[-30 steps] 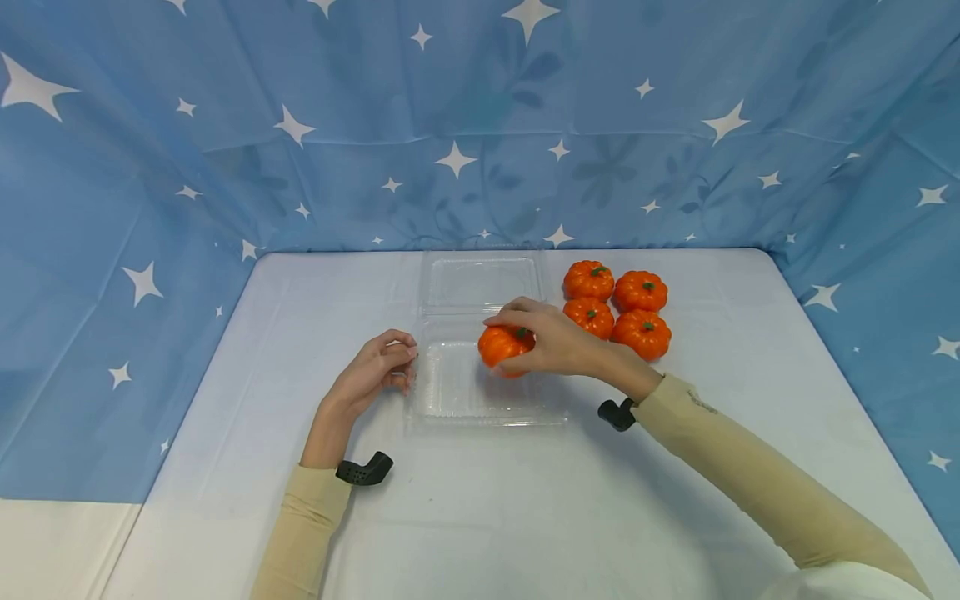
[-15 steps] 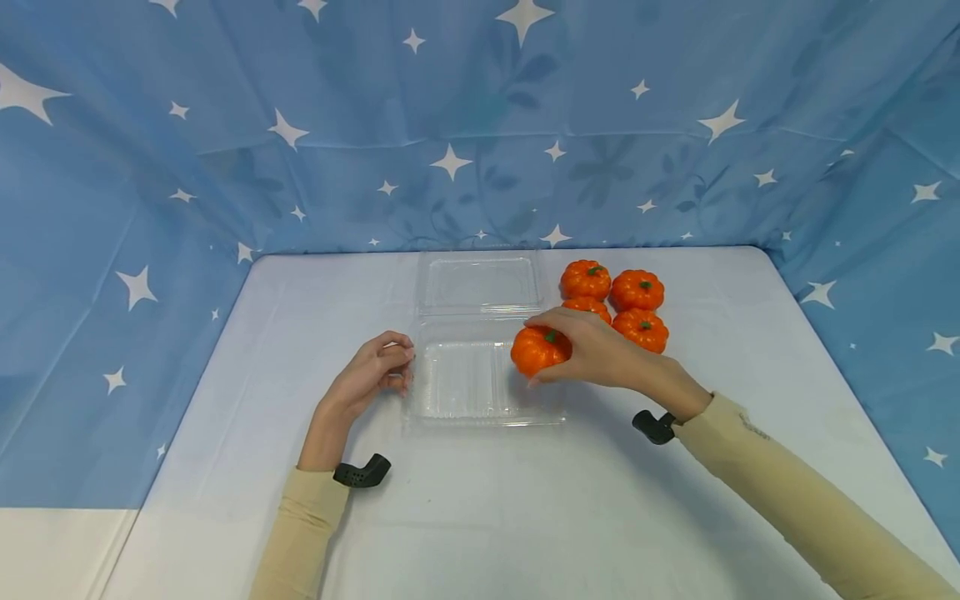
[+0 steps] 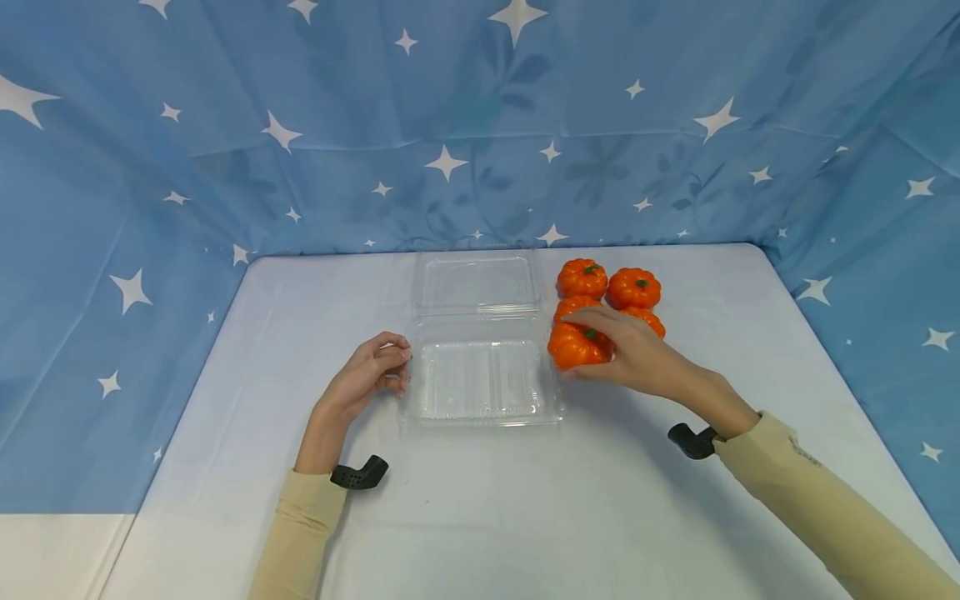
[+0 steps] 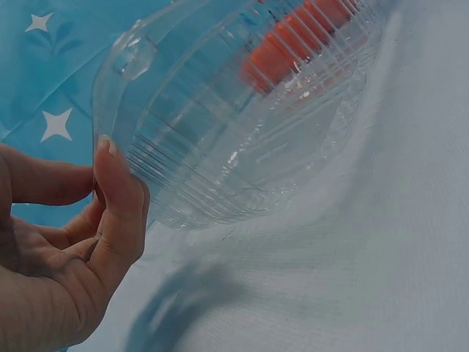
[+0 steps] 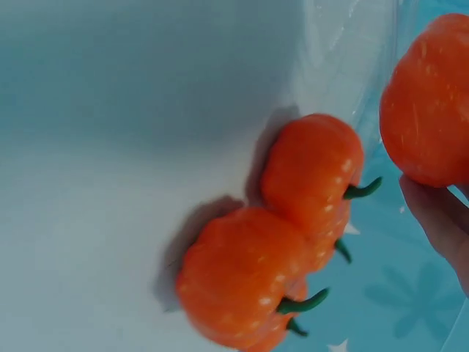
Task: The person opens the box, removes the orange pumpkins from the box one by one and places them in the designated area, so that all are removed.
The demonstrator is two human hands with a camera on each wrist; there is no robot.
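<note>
In the head view my right hand [image 3: 637, 354] grips a small orange pumpkin [image 3: 577, 347] with a green stem, thumb and fingers on opposite sides of it. It is held just past the right edge of a clear plastic clamshell box [image 3: 455, 379], whose lid [image 3: 480, 282] lies opened back. My left hand [image 3: 367, 375] pinches the box's left rim between thumb and fingers, as the left wrist view shows at the clear rim [image 4: 121, 88]. Several other orange pumpkins [image 3: 634, 288] stand in a cluster behind the held one, partly hidden by it and by my right hand.
A white-covered table [image 3: 480, 517] lies under everything. Blue curtain cloth with white stars [image 3: 337, 167] hangs behind it and at both sides. Black wrist devices [image 3: 360, 473] sit on both forearms.
My right hand has carried the pumpkin rightward, from over the box's base to beside the other pumpkins. My left hand has stayed at the box's left rim.
</note>
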